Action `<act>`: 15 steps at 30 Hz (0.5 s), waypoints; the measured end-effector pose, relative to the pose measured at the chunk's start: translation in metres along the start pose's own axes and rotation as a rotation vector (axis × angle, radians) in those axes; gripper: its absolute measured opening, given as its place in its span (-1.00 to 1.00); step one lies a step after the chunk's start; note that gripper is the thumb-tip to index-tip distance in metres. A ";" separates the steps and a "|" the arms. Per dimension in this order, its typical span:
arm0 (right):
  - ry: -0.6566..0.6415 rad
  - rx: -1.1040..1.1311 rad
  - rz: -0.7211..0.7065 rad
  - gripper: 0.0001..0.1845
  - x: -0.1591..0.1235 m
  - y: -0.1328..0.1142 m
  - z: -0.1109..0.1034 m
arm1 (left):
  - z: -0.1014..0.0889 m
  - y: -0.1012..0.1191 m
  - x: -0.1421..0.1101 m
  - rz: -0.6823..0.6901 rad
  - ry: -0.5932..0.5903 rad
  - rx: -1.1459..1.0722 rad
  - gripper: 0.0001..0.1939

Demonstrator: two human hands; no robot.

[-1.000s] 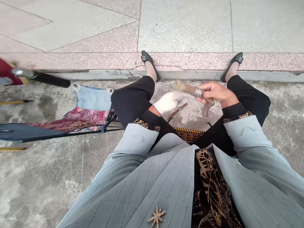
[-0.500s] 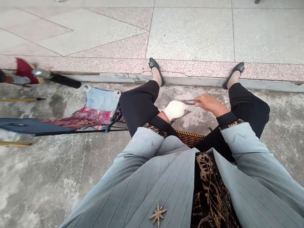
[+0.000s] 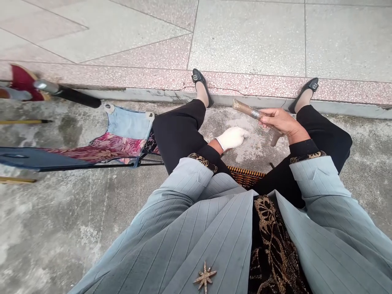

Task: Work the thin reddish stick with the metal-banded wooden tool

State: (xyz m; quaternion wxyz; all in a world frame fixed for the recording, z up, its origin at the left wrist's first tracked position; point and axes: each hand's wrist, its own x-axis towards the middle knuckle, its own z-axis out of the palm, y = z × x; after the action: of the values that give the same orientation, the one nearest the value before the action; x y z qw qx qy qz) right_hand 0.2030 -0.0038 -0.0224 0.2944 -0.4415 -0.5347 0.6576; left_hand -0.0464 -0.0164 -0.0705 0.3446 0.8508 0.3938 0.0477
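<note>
I sit low with my knees apart over rough concrete. My right hand (image 3: 280,121) is closed round a brown wooden hammer (image 3: 248,110) with a metal band, its head raised and pointing up-left. My left hand (image 3: 232,138), in a white glove, rests closed near the ground between my legs; what it holds is hidden under it. A pale dusty patch (image 3: 249,149) lies on the concrete just right of the glove.
A woven stool edge (image 3: 245,176) shows under me. A folding fabric stool (image 3: 116,141) stands to the left, with a black-handled tool (image 3: 69,94) and thin yellow rods (image 3: 21,121) beyond. A raised terrazzo step (image 3: 147,77) runs across ahead, my shoes against it.
My right hand brought the hammer down low beside the glove half a second ago and has raised it again. The tool seen by the glove one second ago is out of sight.
</note>
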 end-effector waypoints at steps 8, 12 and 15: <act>0.108 -0.904 0.230 -0.71 0.012 0.005 0.015 | 0.002 0.008 -0.005 -0.140 -0.089 0.219 -0.83; -0.207 -1.169 0.382 -0.74 0.014 0.003 0.033 | -0.003 0.008 -0.004 -0.086 -0.116 0.292 -0.86; -0.569 -0.879 0.443 -0.72 0.009 -0.002 0.028 | -0.009 0.002 0.000 -0.007 -0.130 0.255 -0.82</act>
State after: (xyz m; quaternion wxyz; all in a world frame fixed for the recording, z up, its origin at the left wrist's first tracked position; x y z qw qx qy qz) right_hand 0.1739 -0.0082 -0.0222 -0.2176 -0.4296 -0.7110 0.5124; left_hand -0.0483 -0.0128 -0.0626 0.2587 0.8876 0.3765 -0.0592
